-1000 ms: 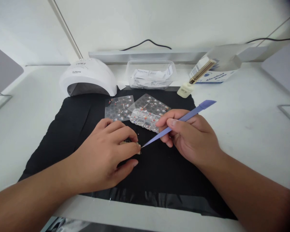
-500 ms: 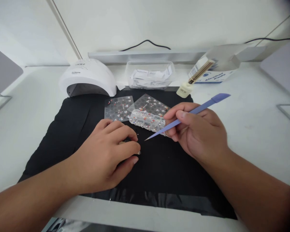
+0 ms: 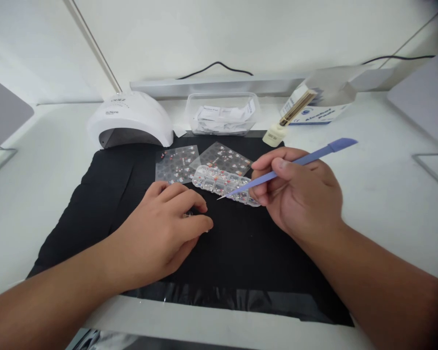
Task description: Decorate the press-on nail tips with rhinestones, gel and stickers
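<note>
My right hand [image 3: 299, 192] pinches a slim purple rhinestone picker pen [image 3: 288, 167] between thumb and fingers. The pen's pale pointed tip reaches down and left, a little in front of a clear compartment case [image 3: 221, 183] of small rhinestones. My left hand [image 3: 168, 228] is curled, palm down, over the black mat [image 3: 241, 262]. Its thumb and fingers close around a small, partly clear thing that they mostly hide. Behind the hands lie two transparent nail sticker sheets, the left one [image 3: 175, 163] flat on the mat and the right one [image 3: 228, 158] partly under the case.
A white nail lamp [image 3: 131, 116] stands at the back left. Beside it are a clear tub [image 3: 222, 131] of white packets, a cream polish bottle [image 3: 275, 135] with a gold cap, and an open alcohol pads box [image 3: 321, 114]. A black cable [image 3: 219, 63] runs along the wall.
The pen's tip has risen slightly, away from my left hand and toward the case. My left fingers have shifted a little around the small thing, and the thumb is now more tucked in.
</note>
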The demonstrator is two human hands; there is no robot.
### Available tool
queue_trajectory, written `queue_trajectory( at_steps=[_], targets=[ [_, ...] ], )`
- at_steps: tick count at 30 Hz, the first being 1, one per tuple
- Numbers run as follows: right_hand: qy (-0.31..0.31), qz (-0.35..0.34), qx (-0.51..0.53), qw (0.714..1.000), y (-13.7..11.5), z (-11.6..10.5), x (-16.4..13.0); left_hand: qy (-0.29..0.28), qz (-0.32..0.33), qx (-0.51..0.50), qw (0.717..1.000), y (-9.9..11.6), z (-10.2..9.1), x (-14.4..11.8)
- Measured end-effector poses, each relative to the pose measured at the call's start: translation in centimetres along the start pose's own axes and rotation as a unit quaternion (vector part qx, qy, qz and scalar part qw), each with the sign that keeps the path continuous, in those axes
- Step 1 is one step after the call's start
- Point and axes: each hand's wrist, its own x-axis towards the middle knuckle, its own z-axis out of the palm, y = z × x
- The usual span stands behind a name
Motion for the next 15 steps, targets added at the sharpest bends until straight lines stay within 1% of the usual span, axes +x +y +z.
queue_trajectory(
  at_steps=[4, 10, 12, 15],
  targets=[
    [0.004, -0.005, 0.025, 1.000, 0.01, -0.05, 0.10, -0.010, -0.007, -0.002, 1.000, 0.04, 0.00, 0.10],
    [0.020, -0.028, 0.029, 0.999, 0.08, -0.05, 0.29, -0.018, -0.016, -0.002, 1.000, 0.11, -0.08, 0.07],
    [0.029, -0.035, 0.027, 0.999, 0.04, -0.02, 0.36, -0.007, -0.012, -0.007, 1.000, 0.08, -0.26, -0.02],
    [0.036, -0.031, 0.021, 0.999, -0.06, -0.02, 0.46, 0.042, -0.007, -0.018, 0.999, -0.09, -0.78, -0.16]
  ],
)
